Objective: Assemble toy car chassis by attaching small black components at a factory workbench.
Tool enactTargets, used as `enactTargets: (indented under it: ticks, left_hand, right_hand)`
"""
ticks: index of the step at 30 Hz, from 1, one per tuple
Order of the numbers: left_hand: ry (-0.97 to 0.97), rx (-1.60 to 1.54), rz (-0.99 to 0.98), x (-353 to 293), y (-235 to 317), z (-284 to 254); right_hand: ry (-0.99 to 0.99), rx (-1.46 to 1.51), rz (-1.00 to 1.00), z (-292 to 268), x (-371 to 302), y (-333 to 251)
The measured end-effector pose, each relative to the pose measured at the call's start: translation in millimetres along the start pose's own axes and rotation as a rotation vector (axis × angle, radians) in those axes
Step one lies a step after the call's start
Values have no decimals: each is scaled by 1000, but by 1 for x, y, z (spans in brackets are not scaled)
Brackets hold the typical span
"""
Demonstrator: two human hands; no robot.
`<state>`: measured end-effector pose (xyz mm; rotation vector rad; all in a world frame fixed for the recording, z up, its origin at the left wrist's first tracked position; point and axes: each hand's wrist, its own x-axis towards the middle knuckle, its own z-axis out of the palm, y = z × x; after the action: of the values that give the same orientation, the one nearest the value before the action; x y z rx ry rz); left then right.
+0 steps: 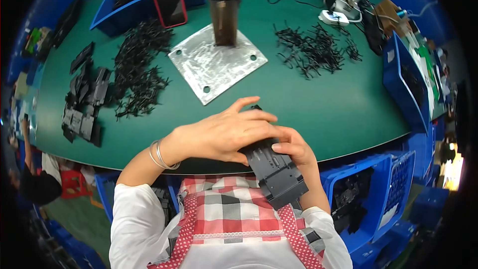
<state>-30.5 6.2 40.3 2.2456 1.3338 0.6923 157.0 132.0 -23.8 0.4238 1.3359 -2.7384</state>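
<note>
Between my hands, over the near edge of the green table, is a black plastic housing (276,172), long and boxy, tilted with its lower end toward me. My right hand (297,150) grips it from the right side, the thumb lying across its top face. Across its far end lies my left hand (234,132), palm down, the fingers bent over the part and the index finger raised. What the left fingertips touch is partly hidden behind the hand. Small black plastic pieces (318,50) lie in a loose pile beyond, to the right.
A metal base plate (219,65) with a post (225,22) stands mid-table. Left are another pile of small black pieces (139,69) and several black housings (82,119). A red-cased phone (169,1) leans on a blue bin (112,24). Blue crates (386,189) stand below the table edge.
</note>
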Motion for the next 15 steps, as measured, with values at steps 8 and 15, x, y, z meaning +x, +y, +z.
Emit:
enactTargets:
  ticks: [8, 15]
  left_hand:
    - [502, 210, -156, 95, -96, 4]
    - [622, 296, -459, 140, -133, 35]
  right_hand:
    - [531, 198, -420, -23, -39, 2]
    - [689, 189, -480, -21, -32, 2]
